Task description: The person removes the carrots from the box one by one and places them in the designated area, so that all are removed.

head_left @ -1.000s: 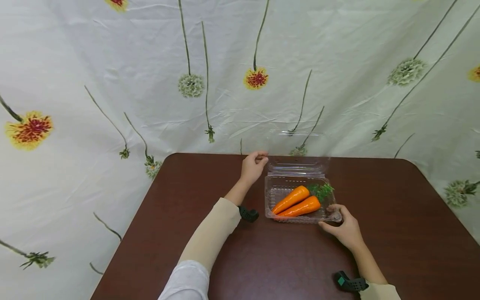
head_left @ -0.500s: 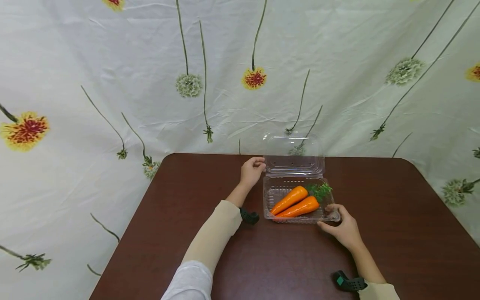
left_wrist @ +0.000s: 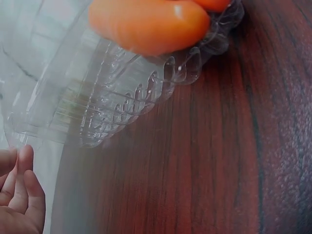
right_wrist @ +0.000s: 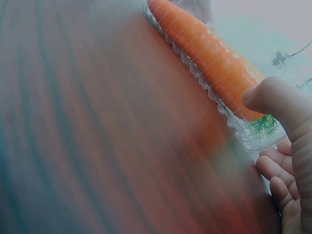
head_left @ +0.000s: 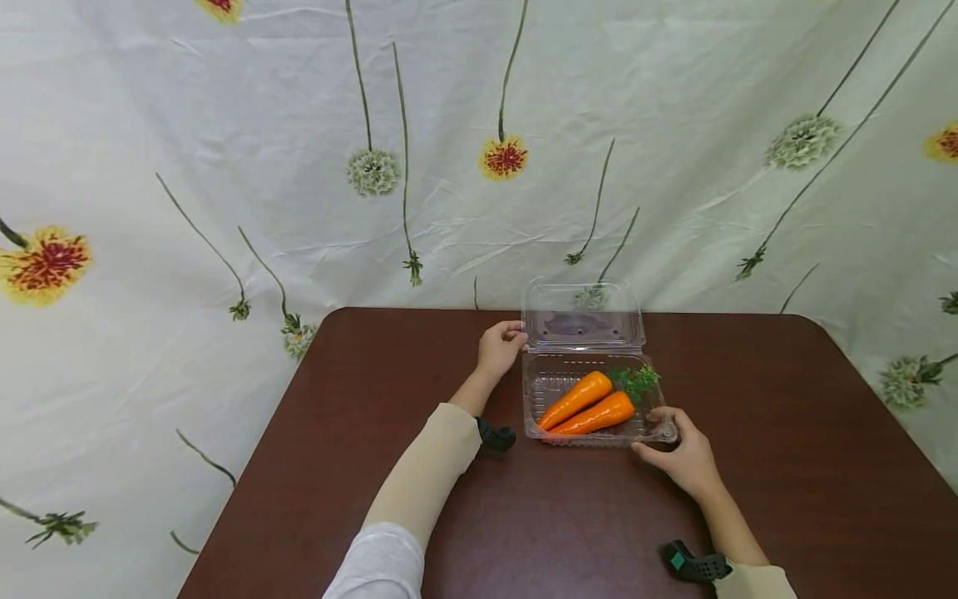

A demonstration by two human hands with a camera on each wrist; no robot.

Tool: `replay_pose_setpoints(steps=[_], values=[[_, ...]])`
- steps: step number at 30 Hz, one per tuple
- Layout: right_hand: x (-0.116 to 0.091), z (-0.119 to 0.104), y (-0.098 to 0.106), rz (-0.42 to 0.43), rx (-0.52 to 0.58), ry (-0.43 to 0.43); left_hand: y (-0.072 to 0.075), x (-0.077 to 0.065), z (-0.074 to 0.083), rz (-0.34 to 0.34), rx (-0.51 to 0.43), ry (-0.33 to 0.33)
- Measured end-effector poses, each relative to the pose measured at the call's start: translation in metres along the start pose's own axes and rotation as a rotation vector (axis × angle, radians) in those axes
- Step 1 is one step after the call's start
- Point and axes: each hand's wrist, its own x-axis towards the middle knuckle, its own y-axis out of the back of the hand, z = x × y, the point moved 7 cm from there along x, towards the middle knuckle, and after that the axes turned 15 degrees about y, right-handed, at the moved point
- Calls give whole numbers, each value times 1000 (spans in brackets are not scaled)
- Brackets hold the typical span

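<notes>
A clear plastic clamshell box (head_left: 531,399) sits on the table with its lid (head_left: 584,329) raised at the back. Two orange carrots (head_left: 576,399) lie side by side inside, with green leafy tops (head_left: 636,383) at their right end. My left hand (head_left: 500,349) pinches the left edge of the lid near the hinge; in the left wrist view, its thumb and fingertips meet at the thin plastic. My right hand (head_left: 688,457) grips the box's front right corner, thumb at the front and fingers around the right side. In the right wrist view, the thumb (right_wrist: 273,97) overlaps a carrot.
The box stands toward the back of a dark reddish-brown wooden table (head_left: 569,516). Behind the table's far edge hangs a pale cloth (head_left: 449,208) printed with flowers. Black straps (head_left: 496,434) are worn on both wrists.
My left hand has come slightly down toward the hinge with the lid, whose top edge now sits lower in the view. My right hand stays at the box's corner.
</notes>
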Motion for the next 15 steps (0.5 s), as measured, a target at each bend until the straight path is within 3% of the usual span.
replay_pose_setpoints(steps=[7,15], values=[[0,0,0,-4,-2,-7,-2,2,-7,-46,-60,62],[0,1,0,1,-7,-3,-2,2,-12,-43,-69,141]])
